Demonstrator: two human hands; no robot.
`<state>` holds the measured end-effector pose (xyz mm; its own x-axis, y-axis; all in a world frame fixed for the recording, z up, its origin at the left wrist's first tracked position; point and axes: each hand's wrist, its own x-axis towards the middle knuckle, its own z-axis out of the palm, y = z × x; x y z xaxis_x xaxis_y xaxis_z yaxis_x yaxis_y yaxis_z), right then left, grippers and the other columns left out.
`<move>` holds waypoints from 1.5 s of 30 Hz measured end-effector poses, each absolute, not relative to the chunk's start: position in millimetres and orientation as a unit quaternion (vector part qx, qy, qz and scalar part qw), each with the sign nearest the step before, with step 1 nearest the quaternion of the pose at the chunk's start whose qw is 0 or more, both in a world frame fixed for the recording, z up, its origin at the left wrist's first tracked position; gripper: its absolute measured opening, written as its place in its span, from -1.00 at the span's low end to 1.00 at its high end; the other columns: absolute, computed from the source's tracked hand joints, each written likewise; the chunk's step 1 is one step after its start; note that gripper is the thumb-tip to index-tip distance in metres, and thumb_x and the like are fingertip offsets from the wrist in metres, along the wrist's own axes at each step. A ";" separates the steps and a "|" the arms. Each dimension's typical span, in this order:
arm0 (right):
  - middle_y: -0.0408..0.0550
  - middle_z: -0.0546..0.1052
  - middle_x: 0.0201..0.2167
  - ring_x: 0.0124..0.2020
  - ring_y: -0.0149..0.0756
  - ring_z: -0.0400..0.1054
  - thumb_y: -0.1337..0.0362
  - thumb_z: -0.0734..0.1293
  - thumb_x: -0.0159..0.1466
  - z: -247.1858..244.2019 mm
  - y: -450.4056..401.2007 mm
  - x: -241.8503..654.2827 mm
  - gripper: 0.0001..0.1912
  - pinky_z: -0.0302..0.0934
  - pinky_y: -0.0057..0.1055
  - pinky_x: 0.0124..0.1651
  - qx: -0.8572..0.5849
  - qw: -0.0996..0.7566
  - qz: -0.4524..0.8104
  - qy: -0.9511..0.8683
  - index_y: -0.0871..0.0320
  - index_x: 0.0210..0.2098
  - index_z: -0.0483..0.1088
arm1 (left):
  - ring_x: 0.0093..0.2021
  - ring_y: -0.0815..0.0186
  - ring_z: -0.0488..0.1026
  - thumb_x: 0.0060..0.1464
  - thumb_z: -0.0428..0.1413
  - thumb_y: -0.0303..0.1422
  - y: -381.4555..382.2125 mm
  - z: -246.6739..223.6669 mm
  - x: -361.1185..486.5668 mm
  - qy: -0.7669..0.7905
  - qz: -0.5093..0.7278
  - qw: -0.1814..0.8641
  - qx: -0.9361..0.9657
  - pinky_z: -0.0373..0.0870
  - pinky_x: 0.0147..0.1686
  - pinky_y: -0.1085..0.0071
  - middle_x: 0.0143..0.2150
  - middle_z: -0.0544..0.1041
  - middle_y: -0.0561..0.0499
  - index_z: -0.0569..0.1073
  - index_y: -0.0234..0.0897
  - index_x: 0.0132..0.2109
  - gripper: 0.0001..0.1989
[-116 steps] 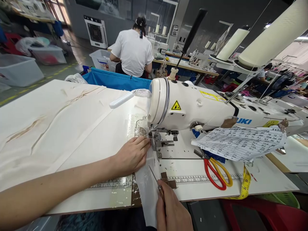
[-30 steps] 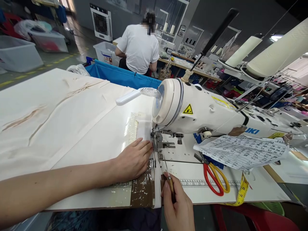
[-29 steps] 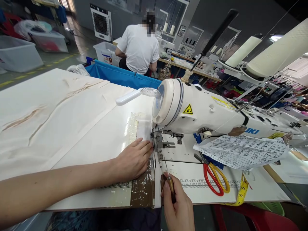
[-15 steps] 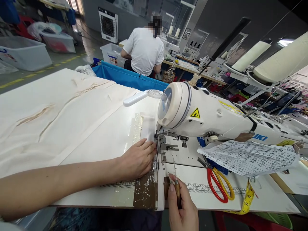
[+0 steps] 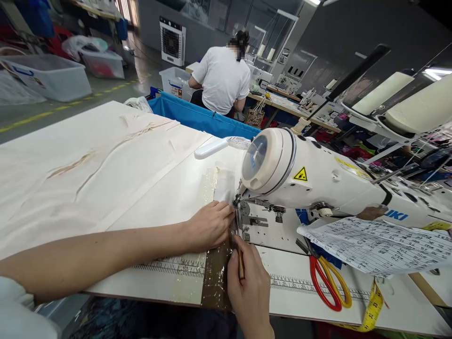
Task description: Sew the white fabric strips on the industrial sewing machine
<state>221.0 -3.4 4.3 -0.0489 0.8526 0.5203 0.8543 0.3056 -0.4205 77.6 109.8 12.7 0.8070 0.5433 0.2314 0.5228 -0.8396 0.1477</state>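
worktable is supporting probably soft cloth beside the machine; left hand is pressing it, unclenched; right hand is gripping a probably light, rigid awl by its handle, the safest hold.

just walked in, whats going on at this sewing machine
A person is working at a white sewing machine. Their left hand rests palm down, fingertips close beside the needle area, next to a thin white piece. Their right hand grips a wooden-handled tool just below that area; its tip is hard to make out. Scissors and a yellow tape measure lie to the right. Beyond the machine, a co-worker sits facing away.
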 end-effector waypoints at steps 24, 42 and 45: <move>0.04 0.59 -0.36 -0.63 -0.33 0.46 0.42 0.00 0.41 10.3 14.3 195.7 -0.52 0.15 -0.44 -0.70 -0.651 0.130 -0.254 -0.703 0.31 -0.02 0.51 | 0.08 0.07 0.34 0.22 -0.04 -0.42 121.0 6.4 75.8 0.296 0.161 0.058 0.940 0.32 0.06 0.15 0.08 0.43 -0.22 0.42 -0.49 0.12 -0.62; 0.17 0.57 -0.01 -0.16 -0.13 0.53 -0.17 0.17 0.31 -17.7 -4.8 241.0 -0.30 0.35 -0.42 -0.33 -0.652 0.393 0.199 -0.618 0.22 0.22 0.31 | 0.06 0.08 0.39 0.22 0.01 -0.39 109.3 25.7 61.0 0.380 0.164 0.073 0.907 0.40 -0.01 0.21 0.06 0.46 -0.27 0.43 -0.44 0.03 -0.71; 0.10 0.62 -0.16 -0.33 -0.13 0.50 -0.19 0.14 0.30 -9.7 -8.6 231.6 -0.30 0.24 -0.39 -0.45 -0.686 0.374 0.201 -0.592 0.15 0.23 0.30 | 0.04 0.17 0.42 0.20 0.05 -0.41 78.3 35.2 33.2 0.367 0.172 0.064 0.912 0.41 0.03 0.30 0.02 0.51 -0.19 0.43 -0.38 0.04 -0.72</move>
